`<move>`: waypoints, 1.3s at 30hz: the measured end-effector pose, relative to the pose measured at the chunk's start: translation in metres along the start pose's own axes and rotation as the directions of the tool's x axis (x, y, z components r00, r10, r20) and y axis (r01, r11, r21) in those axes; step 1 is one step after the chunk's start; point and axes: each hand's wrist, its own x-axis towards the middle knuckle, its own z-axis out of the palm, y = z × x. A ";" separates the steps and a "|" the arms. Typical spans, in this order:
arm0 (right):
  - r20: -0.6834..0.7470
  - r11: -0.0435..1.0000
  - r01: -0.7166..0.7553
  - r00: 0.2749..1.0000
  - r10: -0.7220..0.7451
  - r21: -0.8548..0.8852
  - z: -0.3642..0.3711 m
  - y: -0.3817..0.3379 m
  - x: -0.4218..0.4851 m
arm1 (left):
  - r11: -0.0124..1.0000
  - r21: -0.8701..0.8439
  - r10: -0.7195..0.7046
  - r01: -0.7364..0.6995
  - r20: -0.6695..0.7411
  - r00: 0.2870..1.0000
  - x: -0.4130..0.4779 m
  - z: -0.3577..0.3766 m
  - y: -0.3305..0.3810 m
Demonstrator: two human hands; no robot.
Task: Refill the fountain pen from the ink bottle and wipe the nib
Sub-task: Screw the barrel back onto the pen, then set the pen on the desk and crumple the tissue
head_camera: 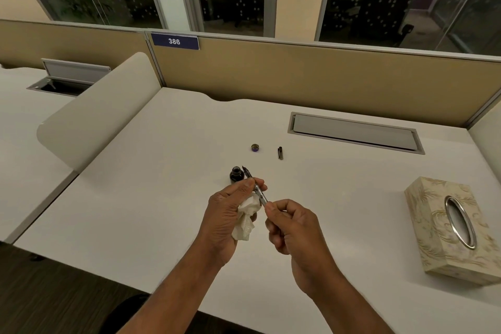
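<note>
The fountain pen (257,189) points its dark nib up and away, just right of the open ink bottle (236,174). My left hand (226,214) pinches the pen's front section between thumb and fingers and also holds a crumpled white tissue (245,218) in its palm. My right hand (294,228) grips the pen's silver rear end with its fingertips. The bottle's round lid (254,147) and the pen's dark cap (280,152) lie on the white desk (168,198) farther back.
A patterned tissue box (455,228) with an oval metal opening stands at the right. A shut cable hatch (355,131) sits at the back right of the desk. A beige partition runs along the far edge, and a curved divider (100,114) stands at the left.
</note>
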 end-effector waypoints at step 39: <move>-0.403 0.540 -0.088 0.765 -0.502 -0.837 -0.015 0.185 0.136 | 0.982 0.145 -0.077 0.122 -0.283 0.956 0.082 -0.060 -0.087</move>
